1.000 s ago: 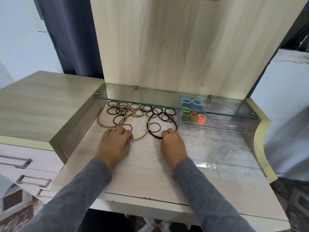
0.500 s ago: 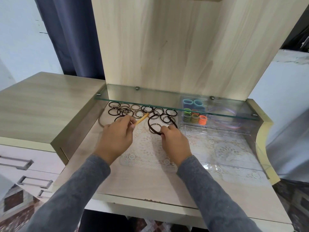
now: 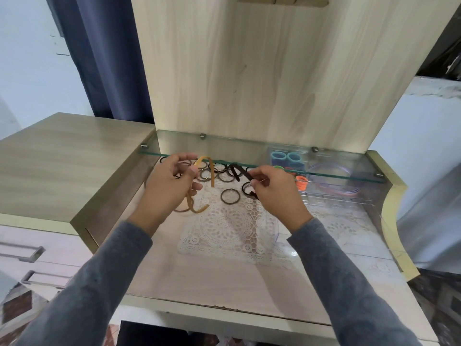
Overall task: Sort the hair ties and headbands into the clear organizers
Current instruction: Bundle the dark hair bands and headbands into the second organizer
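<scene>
My left hand (image 3: pixel 169 186) grips a tan headband (image 3: pixel 209 171), lifted above the desk surface. To its right, my right hand (image 3: pixel 277 193) pinches a dark brown headband (image 3: pixel 240 172), also raised. Under and behind them several dark and brown hair ties (image 3: pixel 229 196) lie loose on the desk, some beneath the glass shelf. At the right stands a clear organizer (image 3: pixel 334 196) with blue hair ties (image 3: pixel 287 157), an orange one (image 3: pixel 302 183) and thin purple bands (image 3: pixel 331 168) in its compartments.
A glass shelf (image 3: pixel 249 156) spans the back above the ties and organizer. A white lace doily (image 3: pixel 224 231) covers the middle of the desk. A raised wooden cabinet top (image 3: pixel 62 166) borders the left, a wooden back panel (image 3: pixel 249 71) rises behind.
Both hands have risen from the desk, each lifting its headband off the pile and up toward the glass shelf's edge.
</scene>
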